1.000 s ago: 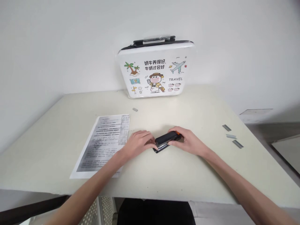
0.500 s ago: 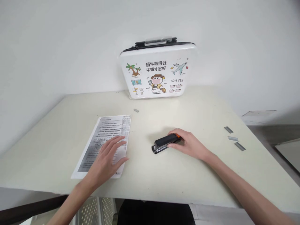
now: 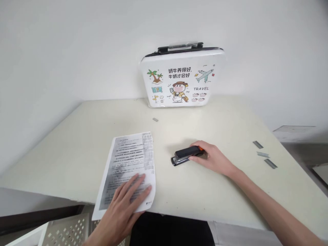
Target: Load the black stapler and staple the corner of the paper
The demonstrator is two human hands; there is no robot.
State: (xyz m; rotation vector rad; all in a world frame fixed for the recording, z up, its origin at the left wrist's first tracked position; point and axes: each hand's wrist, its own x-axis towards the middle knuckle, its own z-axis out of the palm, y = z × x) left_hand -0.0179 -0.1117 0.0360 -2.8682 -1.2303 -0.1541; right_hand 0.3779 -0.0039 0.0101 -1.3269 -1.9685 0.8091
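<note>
Pressing our left hand [image 3: 125, 205] flat and open on the sheet [image 3: 130, 164] overhanging the cream tabletop [image 3: 217, 123] at its near edge, we clasp the stapler [image 3: 186, 155] mid-tabletop in our right hand [image 3: 212, 158]; a case [image 3: 181, 80] stands at the far edge against the white wall [image 3: 77, 51].

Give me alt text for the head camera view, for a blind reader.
The left hand lies flat on a printed sheet overhanging the table's near edge, while the right hand holds a black stapler beside it. Staple strips lie further right; a cartoon-printed case stands against the wall.
</note>
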